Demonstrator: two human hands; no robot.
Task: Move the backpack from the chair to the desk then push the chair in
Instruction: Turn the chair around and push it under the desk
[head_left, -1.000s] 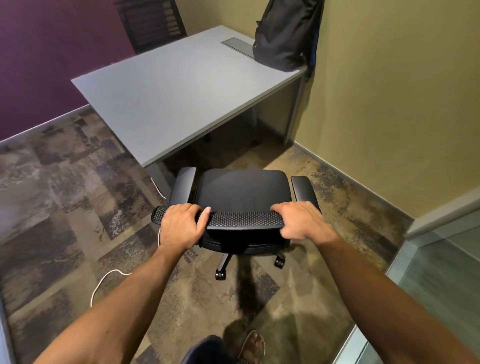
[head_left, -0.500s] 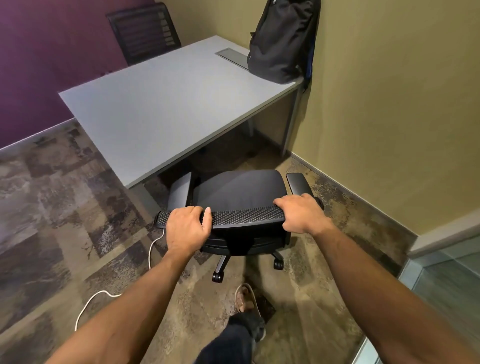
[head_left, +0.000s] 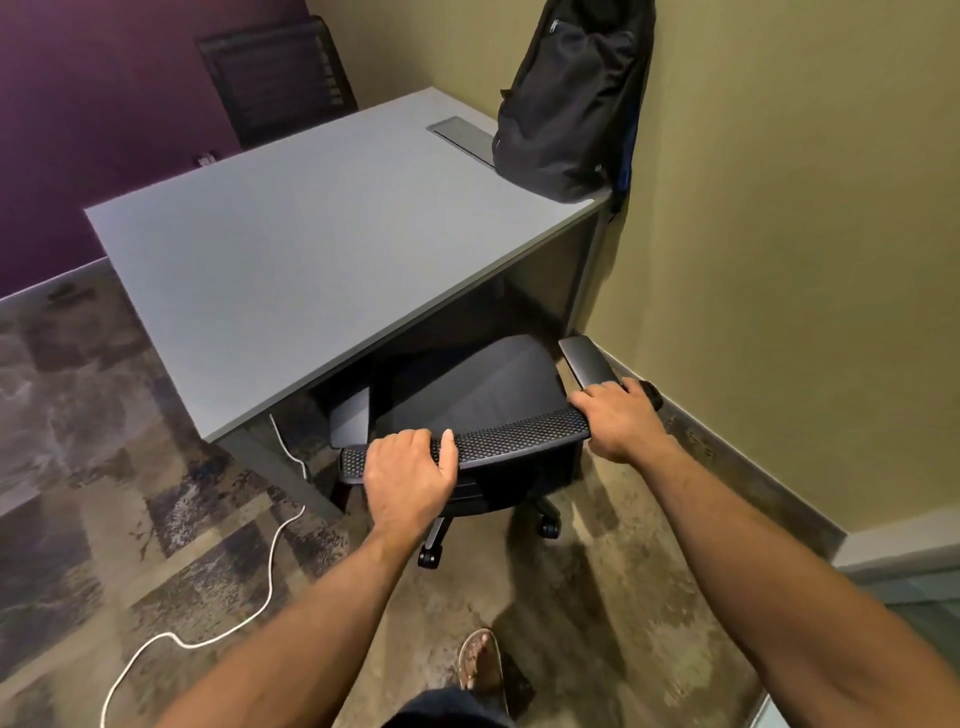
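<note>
A black backpack (head_left: 566, 98) stands upright on the far right corner of the grey desk (head_left: 291, 249), leaning against the tan wall. The black office chair (head_left: 483, 384) sits partly under the desk's near edge; the front of its seat and its left armrest are hidden by the desktop. My left hand (head_left: 410, 478) grips the left part of the mesh backrest top. My right hand (head_left: 618, 421) grips its right end, beside the right armrest (head_left: 587, 361).
A second dark chair (head_left: 275, 78) stands behind the desk against the purple wall. A white cable (head_left: 260, 613) trails over the carpet at the left. The tan wall and its baseboard run close along the right. My sandalled foot (head_left: 480, 670) is behind the chair.
The chair has rolled forward, from in front of the desk to partly beneath it. Both hands stayed on the backrest and I stepped closer.
</note>
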